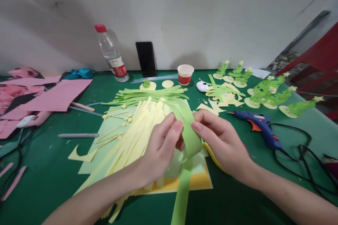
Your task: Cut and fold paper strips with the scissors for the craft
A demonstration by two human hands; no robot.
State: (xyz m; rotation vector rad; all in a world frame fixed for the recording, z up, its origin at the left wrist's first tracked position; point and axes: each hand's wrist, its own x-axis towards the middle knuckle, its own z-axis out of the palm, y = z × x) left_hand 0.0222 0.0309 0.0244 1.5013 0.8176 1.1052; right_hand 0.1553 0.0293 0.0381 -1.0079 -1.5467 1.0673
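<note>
A long light-green paper strip (190, 137) is bent into a loop between my hands, and its tail hangs down toward the table's near edge. My left hand (165, 140) pinches it on the left side, thumb against fingers. On the other side my right hand (221, 137) also grips the strip between thumb and fingers. Beneath my right hand shows a yellow curved edge (215, 158); I cannot tell what it belongs to. Pale yellow paper strips (137, 130) fan out beside my left hand, and a bundle of green strips (150, 95) lies behind them.
To the right lies a blue glue gun (260, 126) with its black cord. Several green spiral ornaments (274, 91) stand behind it. A paper cup (185, 74), a phone (146, 59) and a water bottle (113, 58) line the wall. Pink paper (59, 95) covers the left side.
</note>
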